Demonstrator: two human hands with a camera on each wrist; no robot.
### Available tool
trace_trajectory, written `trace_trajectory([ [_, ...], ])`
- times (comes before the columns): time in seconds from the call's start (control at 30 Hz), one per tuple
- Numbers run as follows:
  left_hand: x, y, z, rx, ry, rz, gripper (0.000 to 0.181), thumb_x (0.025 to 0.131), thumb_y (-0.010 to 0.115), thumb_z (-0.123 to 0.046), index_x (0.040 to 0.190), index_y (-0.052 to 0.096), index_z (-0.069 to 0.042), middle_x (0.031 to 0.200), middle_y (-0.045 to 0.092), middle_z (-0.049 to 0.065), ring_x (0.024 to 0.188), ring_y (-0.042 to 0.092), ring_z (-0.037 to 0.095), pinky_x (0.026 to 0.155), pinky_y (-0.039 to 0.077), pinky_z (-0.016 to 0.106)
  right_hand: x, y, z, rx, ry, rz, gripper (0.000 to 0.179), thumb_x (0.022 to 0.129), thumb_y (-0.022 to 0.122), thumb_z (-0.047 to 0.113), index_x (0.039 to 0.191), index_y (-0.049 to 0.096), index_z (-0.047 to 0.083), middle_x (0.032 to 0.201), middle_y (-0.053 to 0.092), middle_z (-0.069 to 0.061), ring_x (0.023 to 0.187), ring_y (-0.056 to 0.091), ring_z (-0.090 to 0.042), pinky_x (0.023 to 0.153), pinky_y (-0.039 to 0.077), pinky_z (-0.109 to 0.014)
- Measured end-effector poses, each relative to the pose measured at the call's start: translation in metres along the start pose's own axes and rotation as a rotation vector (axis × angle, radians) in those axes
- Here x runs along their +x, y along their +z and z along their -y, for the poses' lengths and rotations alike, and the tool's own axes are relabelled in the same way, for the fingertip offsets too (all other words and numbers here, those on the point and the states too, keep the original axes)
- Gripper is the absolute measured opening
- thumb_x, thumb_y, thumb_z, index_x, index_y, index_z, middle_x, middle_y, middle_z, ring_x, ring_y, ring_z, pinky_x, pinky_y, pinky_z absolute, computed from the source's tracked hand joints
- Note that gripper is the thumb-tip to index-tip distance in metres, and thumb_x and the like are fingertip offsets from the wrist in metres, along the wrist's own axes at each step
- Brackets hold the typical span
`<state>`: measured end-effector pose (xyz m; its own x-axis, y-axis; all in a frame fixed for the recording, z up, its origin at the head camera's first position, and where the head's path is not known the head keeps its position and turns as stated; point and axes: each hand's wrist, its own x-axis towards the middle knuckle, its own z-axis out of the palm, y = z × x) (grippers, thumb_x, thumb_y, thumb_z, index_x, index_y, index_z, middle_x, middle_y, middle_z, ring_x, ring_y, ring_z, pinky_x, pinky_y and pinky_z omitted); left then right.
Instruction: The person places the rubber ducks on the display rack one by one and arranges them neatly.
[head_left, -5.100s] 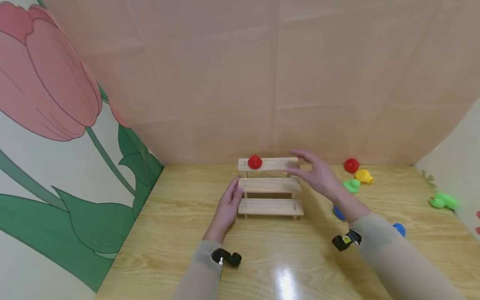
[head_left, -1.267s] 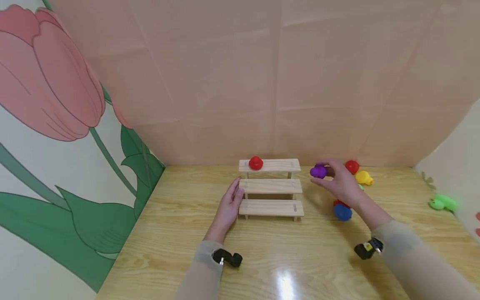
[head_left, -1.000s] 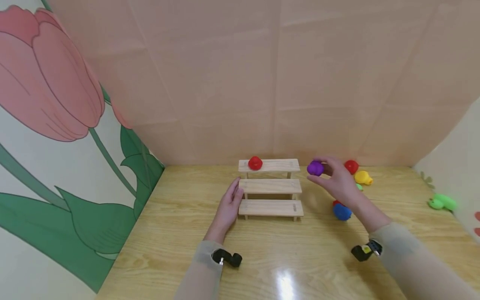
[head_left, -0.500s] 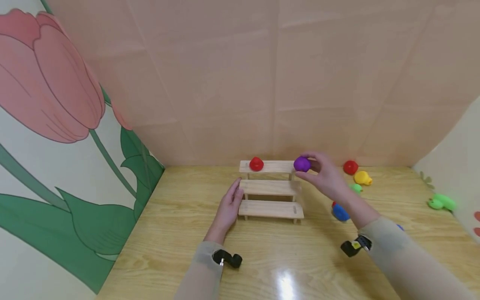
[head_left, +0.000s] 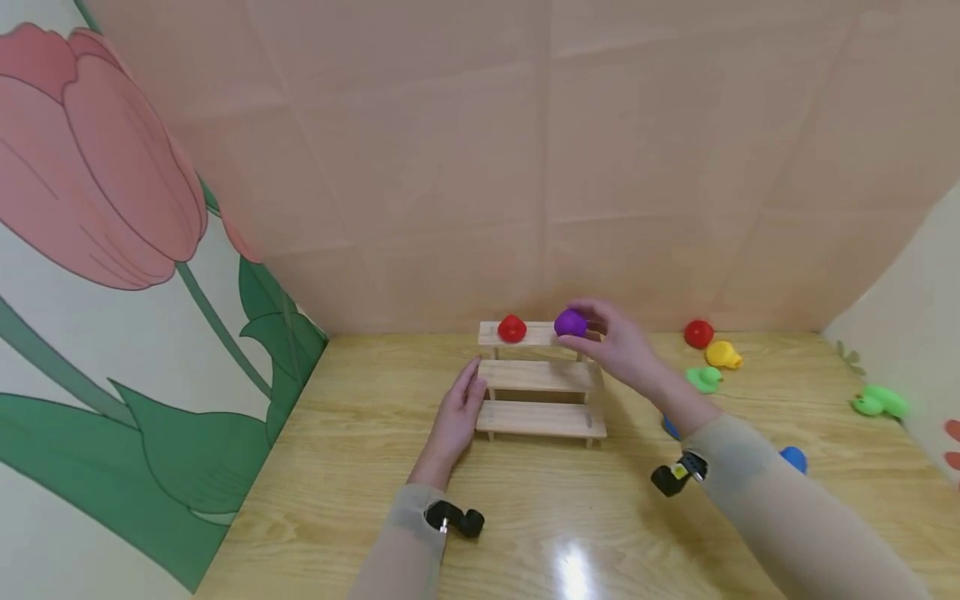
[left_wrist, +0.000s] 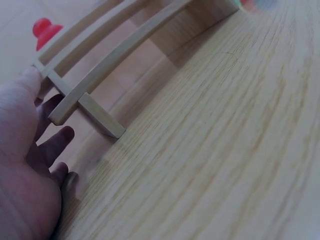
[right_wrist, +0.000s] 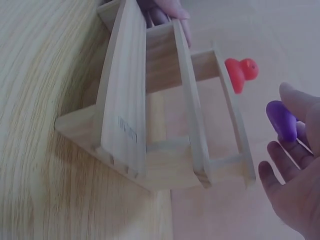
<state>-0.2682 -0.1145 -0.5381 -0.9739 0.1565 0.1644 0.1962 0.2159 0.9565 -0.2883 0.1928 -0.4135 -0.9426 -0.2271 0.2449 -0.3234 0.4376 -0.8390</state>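
Note:
A small wooden three-tier stand (head_left: 538, 375) stands on the table. My left hand (head_left: 455, 408) rests against its left end, the thumb near the middle tier; in the left wrist view its fingers (left_wrist: 57, 145) are relaxed beside the end. My right hand (head_left: 618, 346) pinches a purple toy duck (head_left: 570, 323) between thumb and fingers, over the right half of the top tier. In the right wrist view the purple duck (right_wrist: 282, 121) is apart from the top board. A red toy duck (head_left: 512, 328) sits on the left part of that tier.
Right of the stand lie a red toy (head_left: 699, 334), a yellow duck (head_left: 723, 355) and a green duck (head_left: 703, 379). A blue toy (head_left: 671, 427) is partly hidden by my right forearm, another blue toy (head_left: 793, 459) beyond it. A longer green toy (head_left: 881, 402) lies near the right wall.
The right hand, without a toy in the oldest frame, has carried the purple duck leftward from beside the stand to over its top tier. The left hand has stayed in place.

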Motion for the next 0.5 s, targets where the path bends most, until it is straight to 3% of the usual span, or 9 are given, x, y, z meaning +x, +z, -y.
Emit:
trace_trajectory([
  [0.2,0.0,0.0,0.001,0.017,-0.011,-0.007,0.062,0.116,0.048,-0.057,0.172,0.04,-0.032,0.171,0.047,0.006,0.156,0.046,0.026,0.13,0.035,0.047,0.007,0.012,0.003,0.002,0.036,0.031,0.059,0.103,0.083,0.023,0.155,0.059,0.008,0.145,0.064,-0.02,0.127,0.068,-0.039,0.1,0.062,-0.043],
  [0.5,0.0,0.001,0.001,0.027,-0.021,-0.019,0.06,0.116,0.049,-0.056,0.171,0.042,-0.035,0.17,0.048,0.004,0.156,0.045,0.026,0.13,0.035,0.047,0.016,0.025,0.002,-0.026,0.045,0.02,0.058,0.103,0.084,0.025,0.152,0.061,0.005,0.143,0.065,-0.02,0.13,0.067,-0.039,0.106,0.06,-0.052],
])
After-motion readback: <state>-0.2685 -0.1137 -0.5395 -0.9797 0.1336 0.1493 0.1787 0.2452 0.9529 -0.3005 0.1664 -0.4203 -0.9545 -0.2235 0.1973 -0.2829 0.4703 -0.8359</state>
